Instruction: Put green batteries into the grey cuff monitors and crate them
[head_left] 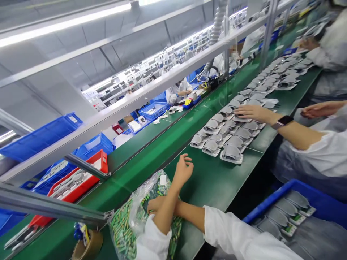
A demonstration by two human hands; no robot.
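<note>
Tray: a red tray [78, 184] of gray-and-white pieces stands beyond the rail, far left.
Tape: a brown tape roll [87, 246] sits near left on the green worktop [211, 187].
Bag: a clear plastic bag [141, 213] of green cylinders lies on the worktop, near left.
Right hand: the right hand [156, 204] lies on the bag; its fingers [150, 206] are low and spread, any grip cannot be told.
Left hand: the left hand [184, 170] is raised just right of the bag, its fingers [187, 161] wide, curled slightly, holding nothing.
Parts: gray moulded parts [225, 137] on white bases stand in rows, right of the hands.
Co-worker: a co-worker's hand [253, 113] rests over the parts.
Crate: a blue crate [271, 198] of similar parts sits near right.
</note>
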